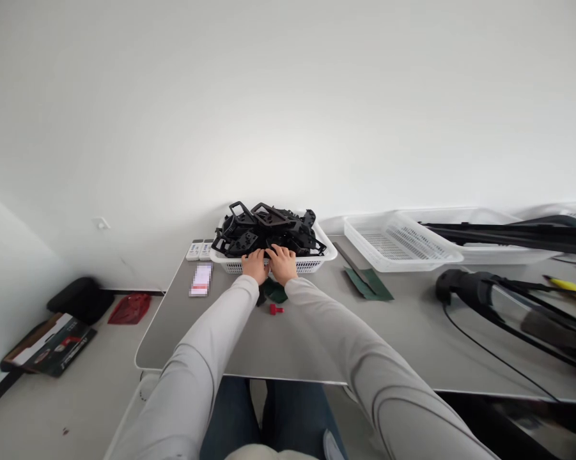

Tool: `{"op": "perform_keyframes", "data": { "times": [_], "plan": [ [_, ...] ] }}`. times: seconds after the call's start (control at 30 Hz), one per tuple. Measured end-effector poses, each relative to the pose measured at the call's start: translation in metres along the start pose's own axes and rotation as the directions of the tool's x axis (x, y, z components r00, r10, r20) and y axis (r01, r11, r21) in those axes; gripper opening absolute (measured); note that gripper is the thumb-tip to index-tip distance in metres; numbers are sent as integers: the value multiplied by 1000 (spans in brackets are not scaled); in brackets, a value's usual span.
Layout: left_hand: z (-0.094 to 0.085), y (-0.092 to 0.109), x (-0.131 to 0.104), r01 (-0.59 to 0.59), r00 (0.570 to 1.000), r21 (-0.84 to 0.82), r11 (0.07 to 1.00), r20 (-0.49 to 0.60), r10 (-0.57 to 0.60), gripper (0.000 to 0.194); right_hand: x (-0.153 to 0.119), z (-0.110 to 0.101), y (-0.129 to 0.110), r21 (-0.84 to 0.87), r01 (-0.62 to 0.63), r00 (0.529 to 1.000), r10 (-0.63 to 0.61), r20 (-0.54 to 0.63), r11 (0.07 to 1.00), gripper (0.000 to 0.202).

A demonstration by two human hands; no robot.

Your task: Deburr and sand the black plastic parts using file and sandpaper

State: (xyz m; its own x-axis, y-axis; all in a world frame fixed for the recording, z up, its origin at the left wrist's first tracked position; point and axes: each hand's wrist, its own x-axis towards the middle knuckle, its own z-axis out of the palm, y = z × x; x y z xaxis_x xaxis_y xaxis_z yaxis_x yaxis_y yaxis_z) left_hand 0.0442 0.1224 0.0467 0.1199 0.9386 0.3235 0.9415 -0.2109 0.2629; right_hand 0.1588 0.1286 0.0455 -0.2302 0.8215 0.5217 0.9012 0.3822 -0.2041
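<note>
A white perforated plastic basket stands near the wall, heaped with black plastic parts, some shaped like open frames. My left hand is at the basket's front rim with its fingers bent over it. Close beside it, my right hand also curls over the rim, its fingertips against the lowest black parts. Whether the fingertips also pinch a part is hard to see. Below my hands lie dark green pieces, partly hidden by my wrists, and a small red knob-like piece.
A phone and white boxes are left of the basket. To the right are a green sheet with a dark strip, white baskets, long black parts and a black corded device. A carton lies on the floor.
</note>
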Motion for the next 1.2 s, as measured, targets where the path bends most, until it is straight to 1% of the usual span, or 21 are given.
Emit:
{"op": "perform_keyframes", "data": {
  "times": [0.1,0.27,0.33,0.4,0.47,0.5,0.53,0.6,0.63,0.67,0.7,0.77,0.83,0.87,0.93,0.97,1.0,1.03,1.07,1.13,1.2],
  "plan": [
    [-2,-5,-2,21,998,-110,994,-58,-27,55,2,-6,2,67,-13,997,19,-77,998,38],
    [-8,-17,-6,-34,984,-364,931,-177,-33,59,4,-27,7,255,-25,962,93,-256,967,36],
    [-10,-18,-10,-24,980,-465,885,-184,-70,63,3,-37,6,334,-1,936,118,-331,942,35],
    [-13,-15,-16,-5,981,-552,834,-164,-103,68,-1,-48,1,434,33,899,163,-406,900,34],
    [-19,-11,-23,8,981,-633,774,-143,-128,71,-7,-57,-7,546,58,872,224,-435,836,33],
    [-22,-8,-26,15,981,-680,733,-132,-143,70,-11,-61,-11,602,53,867,263,-424,797,33],
    [-26,-6,-30,24,981,-732,681,-114,-157,66,-15,-64,-15,660,31,867,309,-392,750,32],
    [-34,-3,-40,49,991,-843,535,-23,-129,51,-23,-68,-22,762,-36,867,400,-297,646,31],
    [-38,-3,-46,80,996,-889,451,51,-77,44,-26,-68,-23,799,-73,870,429,-242,597,31],
    [-40,-2,-53,139,990,-925,353,141,-21,40,-30,-67,-24,826,-109,875,448,-184,553,31],
    [-41,-2,-60,224,972,-941,252,236,17,40,-33,-65,-24,845,-150,881,458,-122,513,30],
    [-37,-3,-76,390,920,-920,43,391,30,43,-40,-57,-23,868,-248,889,457,26,431,28],
    [-29,-5,-91,478,876,-864,-160,482,19,41,-50,-44,-22,869,-354,883,430,188,346,28],
    [-24,-6,-98,516,848,-821,-245,530,11,39,-56,-37,-21,867,-392,881,398,256,309,31],
    [-12,-10,-111,578,784,-724,-376,621,9,42,-74,-22,-18,868,-426,874,362,323,254,41],
    [-7,-13,-116,583,761,-689,-431,649,-9,45,-85,-15,-17,869,-412,878,374,299,273,42],
    [-2,-17,-122,578,741,-661,-478,670,-30,50,-98,-8,-15,858,-386,890,382,249,338,40],
    [2,-21,-127,564,733,-640,-521,679,-41,54,-112,0,-14,824,-367,901,386,199,432,38],
    [6,-25,-131,548,730,-622,-559,682,-43,57,-126,7,-12,775,-359,907,389,159,520,35],
    [12,-33,-138,526,717,-586,-616,696,-49,60,-151,21,-10,690,-325,927,362,98,647,30],
    [16,-38,-142,493,716,-563,-664,695,-58,60,-169,33,-8,629,-290,945,318,70,722,31]
  ]
}}
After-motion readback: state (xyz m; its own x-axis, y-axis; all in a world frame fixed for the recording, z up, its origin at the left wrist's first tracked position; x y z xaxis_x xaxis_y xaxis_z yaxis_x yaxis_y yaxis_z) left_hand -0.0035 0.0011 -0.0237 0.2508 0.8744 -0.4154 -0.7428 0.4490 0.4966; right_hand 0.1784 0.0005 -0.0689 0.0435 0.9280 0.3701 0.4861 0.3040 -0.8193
